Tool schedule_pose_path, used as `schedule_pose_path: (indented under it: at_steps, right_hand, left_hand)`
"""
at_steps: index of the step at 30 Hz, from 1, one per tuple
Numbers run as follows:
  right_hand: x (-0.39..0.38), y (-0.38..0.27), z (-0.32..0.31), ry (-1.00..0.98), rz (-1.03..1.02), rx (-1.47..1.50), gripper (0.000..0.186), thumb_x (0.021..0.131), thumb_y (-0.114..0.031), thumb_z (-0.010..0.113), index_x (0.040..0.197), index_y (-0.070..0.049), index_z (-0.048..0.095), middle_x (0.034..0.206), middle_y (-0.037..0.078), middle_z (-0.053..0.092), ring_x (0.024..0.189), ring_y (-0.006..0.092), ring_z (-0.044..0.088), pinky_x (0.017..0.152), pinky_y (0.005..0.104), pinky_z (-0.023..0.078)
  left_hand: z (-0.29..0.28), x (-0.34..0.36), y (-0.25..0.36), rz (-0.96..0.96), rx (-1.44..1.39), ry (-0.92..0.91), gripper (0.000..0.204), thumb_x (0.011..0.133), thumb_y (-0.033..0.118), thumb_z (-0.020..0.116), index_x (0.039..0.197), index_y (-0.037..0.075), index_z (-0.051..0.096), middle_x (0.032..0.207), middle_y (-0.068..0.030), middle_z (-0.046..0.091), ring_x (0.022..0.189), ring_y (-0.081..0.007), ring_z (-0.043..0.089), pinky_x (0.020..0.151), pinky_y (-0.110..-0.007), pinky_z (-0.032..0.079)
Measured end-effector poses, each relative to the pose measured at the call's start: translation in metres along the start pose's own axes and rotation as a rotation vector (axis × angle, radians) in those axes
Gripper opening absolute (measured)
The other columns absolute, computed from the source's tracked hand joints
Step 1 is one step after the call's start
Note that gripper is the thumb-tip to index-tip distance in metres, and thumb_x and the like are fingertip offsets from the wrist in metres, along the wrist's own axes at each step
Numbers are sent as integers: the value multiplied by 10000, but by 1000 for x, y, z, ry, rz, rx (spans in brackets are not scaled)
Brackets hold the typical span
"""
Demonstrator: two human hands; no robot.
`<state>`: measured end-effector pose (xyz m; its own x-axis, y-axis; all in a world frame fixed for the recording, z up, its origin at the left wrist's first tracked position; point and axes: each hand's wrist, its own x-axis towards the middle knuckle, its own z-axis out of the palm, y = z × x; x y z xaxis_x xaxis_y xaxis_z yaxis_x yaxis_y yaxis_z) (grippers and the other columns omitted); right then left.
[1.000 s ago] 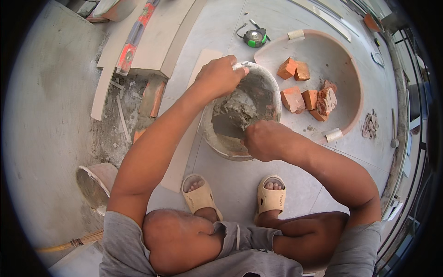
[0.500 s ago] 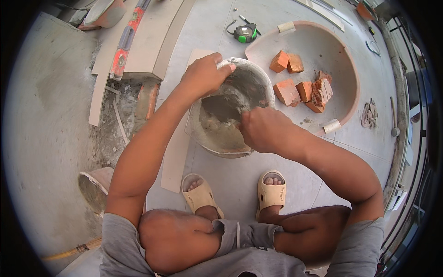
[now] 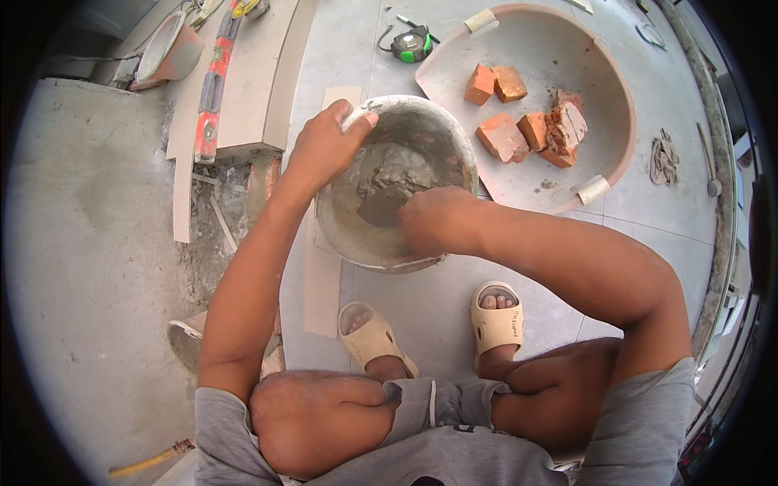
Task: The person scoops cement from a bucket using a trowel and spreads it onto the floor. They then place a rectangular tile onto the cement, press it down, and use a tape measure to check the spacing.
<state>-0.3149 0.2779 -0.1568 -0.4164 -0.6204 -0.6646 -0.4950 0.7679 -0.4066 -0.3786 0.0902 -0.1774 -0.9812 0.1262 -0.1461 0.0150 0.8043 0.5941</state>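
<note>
A round bucket stands on the tiled floor in front of my feet, coated inside with grey mortar. Wet mortar lies heaped within it. My left hand grips the far left of the rim, thumb over the edge. Inside the bucket's right half, my right hand is closed round the handle of a trowel, the handle itself hidden by my fingers. The dark trowel blade is pushed partly under the mortar, pointing left.
Beyond the bucket to the right sits a wide shallow basin with several broken brick pieces. A tape measure lies at its left. A red spirit level rests on boards. A rag lies far right.
My right hand has drawn the trowel lower and left in the bucket, and its blade has sunk into the mortar. Mortar is now heaped beyond the blade. My left hand stays on the rim.
</note>
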Motion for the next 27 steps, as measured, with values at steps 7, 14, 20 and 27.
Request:
schedule_pose_path:
  at_steps: [7,14,20,27]
  right_hand:
    - [-17,7,-22,34,61,-124,329,856,-79,566,1155,13,666,1021,216,704,927,342,709,821,446,560]
    - [4,6,36,524,-26,-475,469,860,-77,574,1273,139,527,1008,229,622,758,307,693,612,358,565]
    - [2,13,61,503,-26,-561,388,848,-74,591,1189,110,576,924,211,624,727,302,691,577,350,558]
    - [-16,28,40,293,-48,-311,347,882,-77,555,1199,66,565,915,183,644,702,329,689,608,428,567]
  left_hand:
    - [-6,-6,-1,-35,-21,-15,513,914,491,620,1019,-10,619,864,-253,680,865,-380,680,786,-447,498]
    - [-3,3,0,-23,43,-38,574,912,477,624,1170,-35,628,1032,-283,686,999,-401,675,874,-451,507]
    - [-2,8,9,-33,19,-82,602,912,478,626,1221,-38,620,1095,-286,680,1073,-410,657,929,-446,502]
    - [-5,-3,17,-49,37,-52,517,922,429,627,1185,-16,631,1081,-274,685,1051,-410,662,915,-474,512]
